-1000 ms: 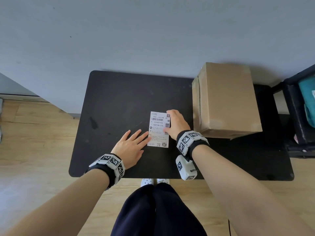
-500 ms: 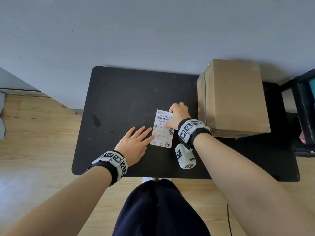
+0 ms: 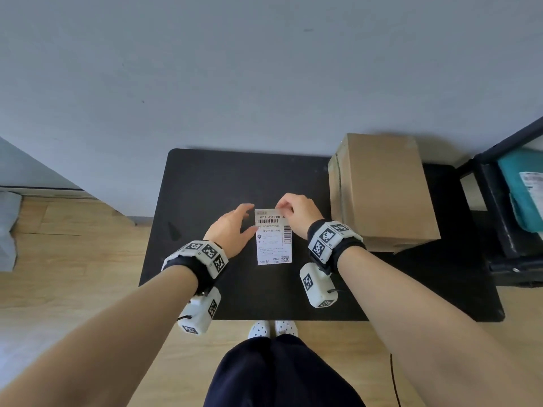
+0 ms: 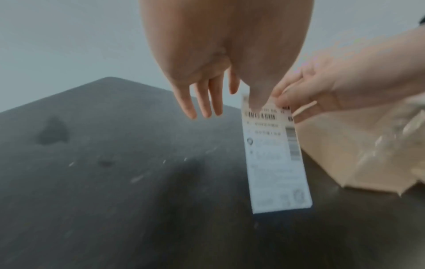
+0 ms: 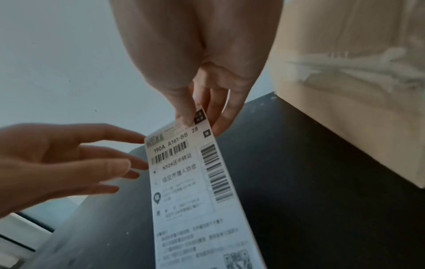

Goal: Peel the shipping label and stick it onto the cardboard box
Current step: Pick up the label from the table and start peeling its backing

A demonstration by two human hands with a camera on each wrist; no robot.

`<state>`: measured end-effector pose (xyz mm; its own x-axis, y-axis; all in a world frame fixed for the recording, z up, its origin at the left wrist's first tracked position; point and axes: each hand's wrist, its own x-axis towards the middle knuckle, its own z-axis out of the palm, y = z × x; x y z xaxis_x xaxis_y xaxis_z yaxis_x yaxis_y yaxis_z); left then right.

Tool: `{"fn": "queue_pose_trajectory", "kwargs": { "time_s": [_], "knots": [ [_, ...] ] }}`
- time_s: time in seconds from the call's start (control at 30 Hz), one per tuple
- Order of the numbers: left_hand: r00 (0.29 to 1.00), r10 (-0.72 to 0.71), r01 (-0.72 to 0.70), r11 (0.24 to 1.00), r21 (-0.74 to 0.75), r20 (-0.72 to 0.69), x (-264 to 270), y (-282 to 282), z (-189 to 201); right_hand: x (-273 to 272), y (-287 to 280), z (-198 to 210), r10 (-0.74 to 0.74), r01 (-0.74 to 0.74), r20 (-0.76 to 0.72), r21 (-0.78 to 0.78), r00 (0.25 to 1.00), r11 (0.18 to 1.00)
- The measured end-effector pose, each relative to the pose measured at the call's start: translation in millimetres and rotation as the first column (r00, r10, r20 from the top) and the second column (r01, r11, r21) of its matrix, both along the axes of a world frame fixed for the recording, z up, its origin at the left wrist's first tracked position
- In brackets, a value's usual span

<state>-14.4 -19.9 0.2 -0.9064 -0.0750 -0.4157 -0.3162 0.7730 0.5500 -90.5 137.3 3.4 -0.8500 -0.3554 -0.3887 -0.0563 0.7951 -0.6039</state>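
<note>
Right hand [image 3: 298, 214] pinches top right corner of the shipping label [image 3: 273, 237], held off the table [image 3: 205, 183] over its middle. Left hand [image 3: 232, 230] beside the label's left edge, fingers [image 5: 110, 145] spread and relaxed, not gripping. Cardboard box [image 3: 382, 189] at table's back right corner.

Matte black rectangular tabletop [image 3: 223, 183] against pale grey wall [image 3: 235, 69]; light wooden plank floor [image 3: 73, 236]; black shelf frame [image 3: 496, 207] with teal parcel [image 3: 523, 189].
</note>
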Motion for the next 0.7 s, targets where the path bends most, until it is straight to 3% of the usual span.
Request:
{"fn": "queue_pose_trajectory", "kwargs": {
  "time_s": [0.17,0.33,0.47,0.63,0.7],
  "knots": [
    [0.985,0.171,-0.165,0.970,0.179,-0.018,-17.3,0.8,21.3,-3.6,1.5,29.6,0.029,-0.031,-0.059,-0.037,0.998,0.999],
    [0.969,0.245,-0.230,0.927,0.297,-0.012,-17.3,5.2,39.8,-8.0,6.2,57.9,0.047,-0.057,-0.119,-0.078,0.992,0.995],
    [0.969,0.245,-0.227,0.921,0.317,-0.017,-17.7,11.5,54.1,-7.9,13.0,72.7,0.035,-0.049,-0.176,-0.076,0.984,0.996],
    [0.930,0.367,-0.335,0.872,0.356,-0.026,-23.4,23.2,71.4,-2.8,18.4,87.1,0.025,-0.040,-0.378,-0.033,0.925,0.999],
    [0.918,0.397,-0.357,0.836,0.417,-0.011,-26.6,27.6,79.6,0.4,15.8,93.6,0.075,-0.101,-0.323,-0.065,0.943,0.993]
  ]
}}
